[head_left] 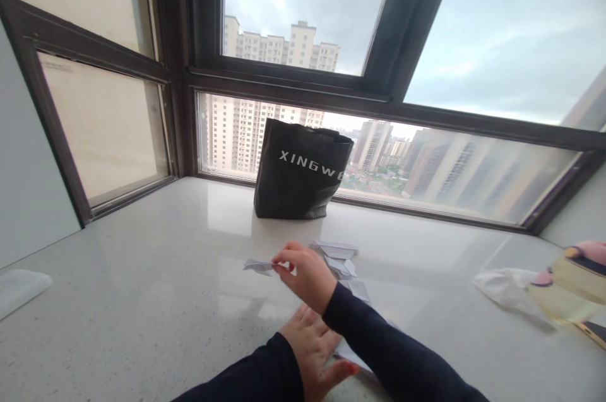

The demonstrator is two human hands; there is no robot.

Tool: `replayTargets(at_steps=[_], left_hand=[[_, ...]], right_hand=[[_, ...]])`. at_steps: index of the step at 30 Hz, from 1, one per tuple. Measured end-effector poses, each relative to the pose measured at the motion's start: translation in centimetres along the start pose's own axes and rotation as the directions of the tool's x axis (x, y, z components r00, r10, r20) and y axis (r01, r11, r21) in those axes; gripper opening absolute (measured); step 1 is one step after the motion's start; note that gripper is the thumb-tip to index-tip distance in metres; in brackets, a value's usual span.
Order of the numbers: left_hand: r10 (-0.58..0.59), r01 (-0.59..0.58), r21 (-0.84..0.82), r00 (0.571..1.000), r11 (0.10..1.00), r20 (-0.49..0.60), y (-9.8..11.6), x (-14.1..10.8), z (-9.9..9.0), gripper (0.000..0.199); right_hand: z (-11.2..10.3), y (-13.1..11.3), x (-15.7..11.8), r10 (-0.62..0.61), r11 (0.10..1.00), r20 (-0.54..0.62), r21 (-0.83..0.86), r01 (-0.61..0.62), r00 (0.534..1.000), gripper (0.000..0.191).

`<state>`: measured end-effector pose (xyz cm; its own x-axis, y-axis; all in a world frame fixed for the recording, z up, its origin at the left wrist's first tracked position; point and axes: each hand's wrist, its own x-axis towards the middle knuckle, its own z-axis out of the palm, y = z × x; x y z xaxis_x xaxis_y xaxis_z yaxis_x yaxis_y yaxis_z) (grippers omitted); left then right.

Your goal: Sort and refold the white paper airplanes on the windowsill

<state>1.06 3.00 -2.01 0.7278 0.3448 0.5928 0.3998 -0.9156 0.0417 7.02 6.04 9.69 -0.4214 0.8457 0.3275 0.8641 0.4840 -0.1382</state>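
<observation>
A small piece of folded white paper (258, 267) is pinched between the thumb and finger of my right hand (305, 272), held out to the left above the pale countertop (156, 301). Below it, my left hand (312, 348) lies flat with its fingers spread, close to more white paper (355, 358) that my right sleeve partly covers. Several folded paper pieces (338, 257) lie in a loose column beyond and to the right of my right hand.
A black paper bag (303, 175) with white lettering stands upright by the window. At the right are a crumpled white tissue (506, 288) and a pink and yellow item (572, 276). A white object (21, 289) sits at the left edge.
</observation>
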Motion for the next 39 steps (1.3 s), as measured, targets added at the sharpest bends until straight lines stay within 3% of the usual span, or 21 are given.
replayTargets(at_steps=[3,6,10,13,16,19,22,25,29,33,36,39], left_hand=[[-0.048,0.058,-0.093,0.993,0.994,0.103,-0.1,0.1,-0.5,0.052],[-0.067,0.090,-0.160,0.987,0.983,0.147,0.0,0.1,-0.8,0.053],[-0.156,0.178,-0.294,0.983,0.939,0.097,0.2,0.4,-1.1,0.048],[-0.274,0.252,-0.413,0.962,0.875,0.007,-0.1,0.7,-1.3,0.032],[-0.437,0.330,-0.505,0.893,0.797,-0.105,-0.3,1.0,-1.7,0.020],[-0.527,0.341,-0.593,0.833,0.730,-0.168,-0.3,1.3,-2.6,0.021],[-0.523,0.310,-0.618,0.830,0.722,-0.195,-0.2,1.5,-3.3,0.028],[-0.486,0.280,-0.587,0.844,0.759,-0.226,-0.3,1.5,-3.2,0.018],[-0.511,0.307,-0.583,0.830,0.753,-0.223,-0.6,1.5,-2.7,0.014],[-0.547,0.344,-0.645,0.825,0.683,-0.139,-0.5,1.7,-2.8,0.016],[-0.584,0.347,-0.690,0.800,0.635,-0.136,-0.3,1.8,-3.1,0.019],[-0.591,0.319,-0.711,0.789,0.626,-0.166,-0.1,1.7,-3.4,0.020]], right_hand=[[-1.4,3.1,-1.7,0.179,0.936,-0.064,0.319,-0.150,0.982,0.010],[-2.6,6.2,-3.5,0.275,0.778,0.044,0.576,-0.249,0.960,0.017],[-4.4,8.8,-5.2,0.377,0.566,0.110,0.758,-0.323,0.920,0.032],[-5.3,9.1,-5.7,0.377,0.481,0.144,0.813,-0.327,0.915,0.035],[-5.8,8.5,-5.8,0.308,0.479,0.141,0.831,-0.282,0.941,0.030],[-6.1,7.9,-5.6,0.241,0.633,0.149,0.725,-0.272,0.959,0.018],[-6.1,7.2,-5.3,0.185,0.849,0.143,0.475,-0.231,0.972,0.005],[-5.8,6.2,-5.0,0.076,0.916,0.169,0.377,-0.136,0.983,0.009],[-5.4,5.4,-4.8,-0.014,0.888,0.116,0.458,-0.041,0.993,0.006],[-5.2,5.8,-4.9,0.005,0.857,0.027,0.514,-0.018,1.000,0.006],[-4.9,6.5,-5.0,0.180,0.779,-0.032,0.615,-0.123,0.983,0.039],[-4.3,7.2,-5.2,0.256,0.569,0.147,0.776,-0.272,0.955,0.063]])
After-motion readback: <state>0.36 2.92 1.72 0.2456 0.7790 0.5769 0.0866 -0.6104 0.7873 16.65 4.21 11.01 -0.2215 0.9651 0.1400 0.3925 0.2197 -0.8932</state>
